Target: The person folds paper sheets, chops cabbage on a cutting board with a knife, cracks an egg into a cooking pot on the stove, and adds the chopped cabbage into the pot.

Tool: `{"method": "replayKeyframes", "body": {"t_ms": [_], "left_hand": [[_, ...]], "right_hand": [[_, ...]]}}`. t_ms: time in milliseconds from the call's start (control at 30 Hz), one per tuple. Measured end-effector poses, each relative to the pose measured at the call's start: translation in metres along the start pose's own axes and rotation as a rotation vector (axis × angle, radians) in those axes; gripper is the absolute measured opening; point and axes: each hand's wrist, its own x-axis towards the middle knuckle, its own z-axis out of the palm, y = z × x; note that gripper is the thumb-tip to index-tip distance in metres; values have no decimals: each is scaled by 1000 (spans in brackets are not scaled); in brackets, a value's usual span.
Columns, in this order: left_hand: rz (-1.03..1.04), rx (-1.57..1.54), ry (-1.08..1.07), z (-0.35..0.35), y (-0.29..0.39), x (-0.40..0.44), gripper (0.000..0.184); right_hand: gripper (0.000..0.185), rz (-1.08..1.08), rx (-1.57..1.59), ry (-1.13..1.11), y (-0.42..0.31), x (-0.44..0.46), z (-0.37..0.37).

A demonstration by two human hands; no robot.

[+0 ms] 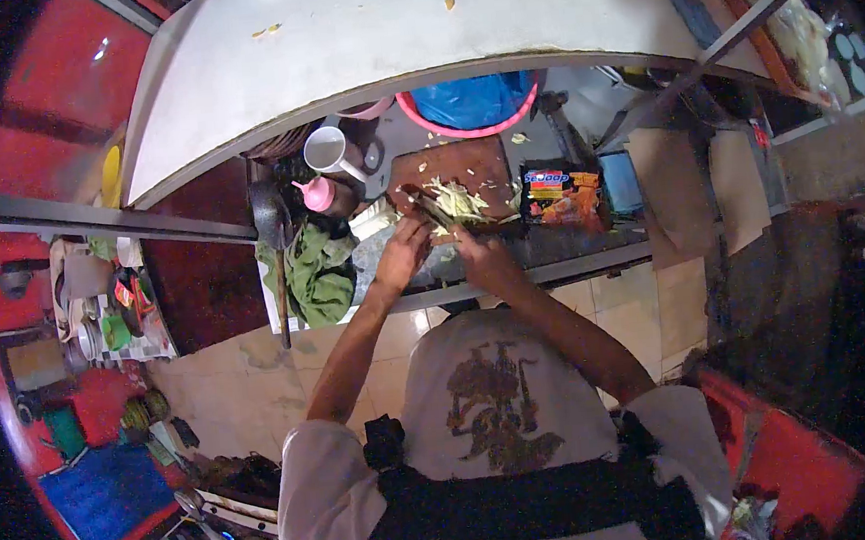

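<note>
On a brown cutting board (475, 159) lies a heap of shredded pale green vegetable, which looks like cabbage (460, 200). My right hand (484, 259) grips a knife (430, 210), its blade slanting up and left over the board. Close beside the blade, my left hand (404, 255) has its fingers drawn together at the board's front edge; what they hold, if anything, is hidden. A larger pale leafy piece (374, 219) rests just left of the board.
A white mug (332, 153), a pink cup (317, 193) and a green cloth (321, 275) stand or lie at left. Behind the board is a pink basin (473, 132) with a blue bag. A Sedaap packet (563, 197) lies right. A white shelf (415, 25) overhangs the counter.
</note>
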Motion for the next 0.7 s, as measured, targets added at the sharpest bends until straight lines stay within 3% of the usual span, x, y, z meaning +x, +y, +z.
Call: {"method": "replayKeyframes", "body": {"t_ms": [33,133,200,433,500,533,600,700], "left_hand": [[-1,-25,2,0,-1,-2,28],[-3,-44,-16,-1,-11,-1,28],[-9,-45,-40,2,-12,-2,28],[105,98,-12,1,-9,-3,25],[120,136,-19,3,-4,0,23],[72,140,-32,6,1,-3,23],[28,144,-41,8,11,2,22],[-27,204,103,12,39,18,22]], "right_hand": [[39,-2,-1,5,3,-1,2],[38,-183,120,365,-5,-9,-18],[37,60,198,-59,-22,-21,-46],[40,292,235,-252,-46,-1,-55],[37,84,224,-42,-22,1,-25],[37,87,221,-31,-13,0,-15],[34,29,261,236,3,-1,-5],[35,2,373,378,5,-18,-28]]}}
